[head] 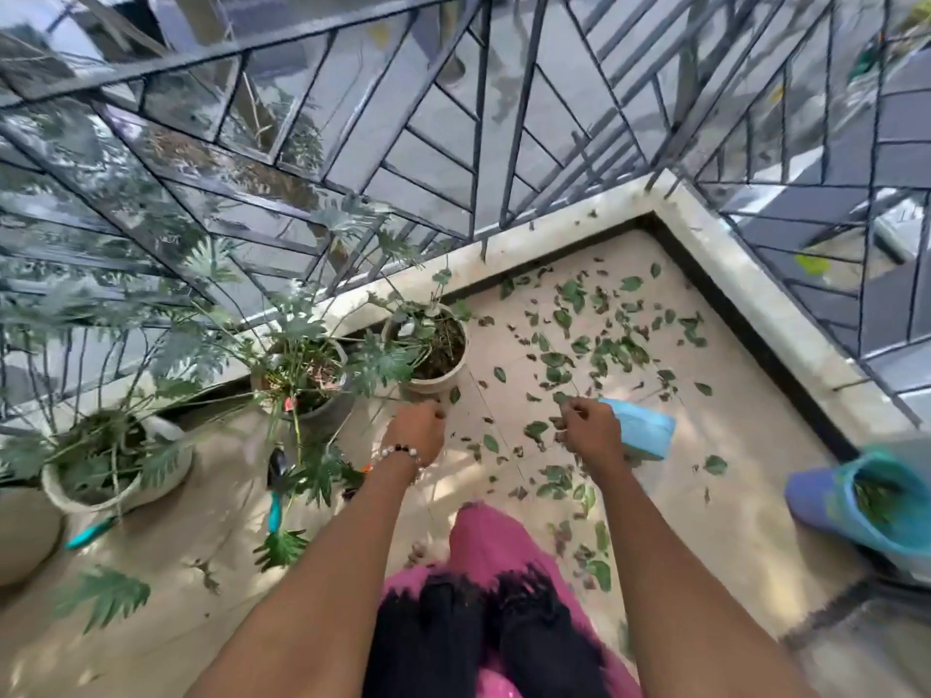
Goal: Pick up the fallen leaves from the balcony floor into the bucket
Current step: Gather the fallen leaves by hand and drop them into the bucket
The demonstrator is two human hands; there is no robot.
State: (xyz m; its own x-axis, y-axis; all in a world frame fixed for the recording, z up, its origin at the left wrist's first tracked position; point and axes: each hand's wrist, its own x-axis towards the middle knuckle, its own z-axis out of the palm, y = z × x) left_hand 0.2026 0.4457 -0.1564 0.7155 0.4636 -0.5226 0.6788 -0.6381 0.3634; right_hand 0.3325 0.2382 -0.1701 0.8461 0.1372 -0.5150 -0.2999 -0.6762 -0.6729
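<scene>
Several green and brown fallen leaves [599, 345] lie scattered over the beige balcony floor, thickest toward the far corner. My right hand [589, 433] reaches out over them, its fingertips pinching a small leaf [560, 398]. My left hand [415, 430] is low beside the base of a white pot, fingers curled downward; whatever is inside them is hidden. A loose leaf [454, 395] lies just past it. The blue bucket [816, 501], tilted with leaves inside, stands at the right edge, well right of my right hand.
A light-blue object [647, 430] lies on the floor just beyond my right hand. Three potted plants [433, 382] line the left parapet, with teal-handled garden tools [274, 511] among them. A low ledge [755, 289] and metal railing enclose the corner. My pink-clad knee [483, 536] is below.
</scene>
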